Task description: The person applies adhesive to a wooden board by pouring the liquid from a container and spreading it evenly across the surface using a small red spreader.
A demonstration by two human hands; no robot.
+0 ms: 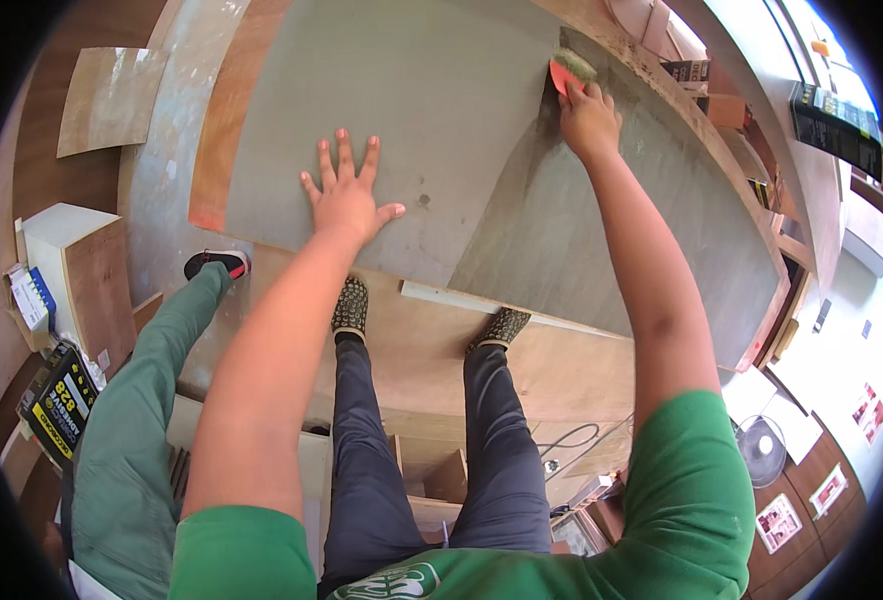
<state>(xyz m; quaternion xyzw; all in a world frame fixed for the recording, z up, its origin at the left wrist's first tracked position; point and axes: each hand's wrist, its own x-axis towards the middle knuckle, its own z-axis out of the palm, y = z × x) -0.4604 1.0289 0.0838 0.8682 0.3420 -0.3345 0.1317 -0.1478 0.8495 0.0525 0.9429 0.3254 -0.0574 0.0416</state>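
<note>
A large grey sheet (391, 70) lies on a wooden work surface in front of me. My left hand (346, 205) rests flat on its lighter part, fingers spread, holding nothing. Near the far right edge, my right hand (591, 122) grips a flat orange-red spreader (560, 78). Against the spreader lies a yellowish-green patch of paste (577, 64). A darker, wet-looking coated area (601, 235) covers the right part of the sheet, with a slanting border against the lighter part. Small dark spots mark the sheet beside my left hand.
Another person's green-trousered leg (151, 370) stands at my left, near a white-topped wooden box (71, 240) and a black-and-yellow container (59, 405). A loose wooden panel (111, 100) lies far left. Boxes (726, 110) sit on shelving at right; a fan (761, 450) stands lower right.
</note>
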